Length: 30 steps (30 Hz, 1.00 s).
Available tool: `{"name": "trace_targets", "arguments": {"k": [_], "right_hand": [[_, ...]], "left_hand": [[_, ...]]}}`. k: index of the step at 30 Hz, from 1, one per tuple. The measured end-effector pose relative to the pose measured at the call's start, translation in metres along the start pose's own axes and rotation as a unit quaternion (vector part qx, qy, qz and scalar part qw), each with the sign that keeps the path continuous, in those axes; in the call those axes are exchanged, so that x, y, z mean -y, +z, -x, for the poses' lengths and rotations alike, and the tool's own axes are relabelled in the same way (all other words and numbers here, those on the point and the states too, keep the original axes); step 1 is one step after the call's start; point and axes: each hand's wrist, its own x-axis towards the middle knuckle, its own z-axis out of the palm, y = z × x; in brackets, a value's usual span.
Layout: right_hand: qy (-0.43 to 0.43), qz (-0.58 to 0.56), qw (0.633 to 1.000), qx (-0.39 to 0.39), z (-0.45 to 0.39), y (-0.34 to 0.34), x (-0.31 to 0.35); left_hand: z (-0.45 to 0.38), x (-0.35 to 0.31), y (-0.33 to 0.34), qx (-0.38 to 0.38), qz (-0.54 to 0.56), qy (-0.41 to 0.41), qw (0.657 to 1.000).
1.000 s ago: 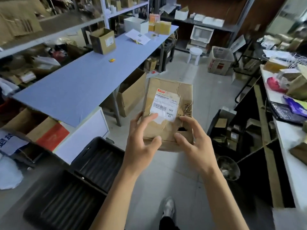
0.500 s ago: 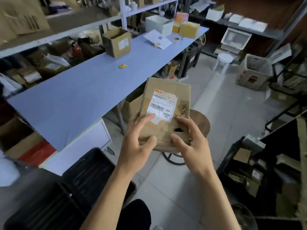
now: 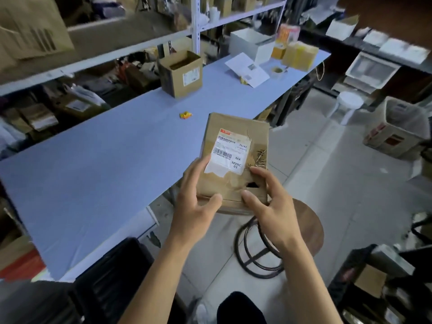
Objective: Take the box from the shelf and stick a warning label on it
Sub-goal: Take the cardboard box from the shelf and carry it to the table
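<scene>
1. Box (image 3: 236, 157): a worn brown cardboard parcel, held in the air at the centre of the frame, tilted so its top face looks at the camera, over the right edge of the blue counter (image 3: 112, 164) and above a round wooden stool (image 3: 306, 228).
2. Left hand (image 3: 195, 204) has its grip clamped on the near left corner of the box, thumb on the front edge, fingers laid up the left side.
3. Right hand (image 3: 272, 206) has its grip clamped on the near right corner, thumb on the front edge, fingers on the top face beside a torn hole (image 3: 252, 184).
4. A white shipping label (image 3: 230, 153) with a barcode covers the middle of the top face; its lower edge is ragged. No warning label is on the box that I can see.
5. A small yellow and red object (image 3: 185, 115) lies on the counter in the upper middle of the frame; it may be the sticker, but it is too small to tell.
6. Judged step: set the box down flat on the bare counter, well apart from the open carton (image 3: 181, 73), so both hands are free.
7. To do it well, keep the box level as it goes down, and choose sound cardboard clear of the hole, the frayed fibres and the barcode for the warning label.
</scene>
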Motion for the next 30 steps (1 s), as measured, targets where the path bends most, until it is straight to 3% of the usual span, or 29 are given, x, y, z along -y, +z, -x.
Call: {"name": "trace_targets", "arguments": {"k": [9, 16, 30], "right_hand": [[-0.037, -0.004, 0.998, 0.05, -0.183, 0.032, -0.021], [-0.06, -0.011, 0.987, 0.149, -0.323, 0.058, -0.019], [-0.104, 0.022, 0.944, 0.312, -0.482, 0.213, 0.001]], "left_hand": [[-0.158, 0.034, -0.006, -0.07, -0.008, -0.023, 0.997], [-0.262, 0.046, -0.008, -0.17, 0.001, -0.04, 0.985], [-0.376, 0.113, -0.114, -0.321, 0.011, -0.101, 0.941]]}}
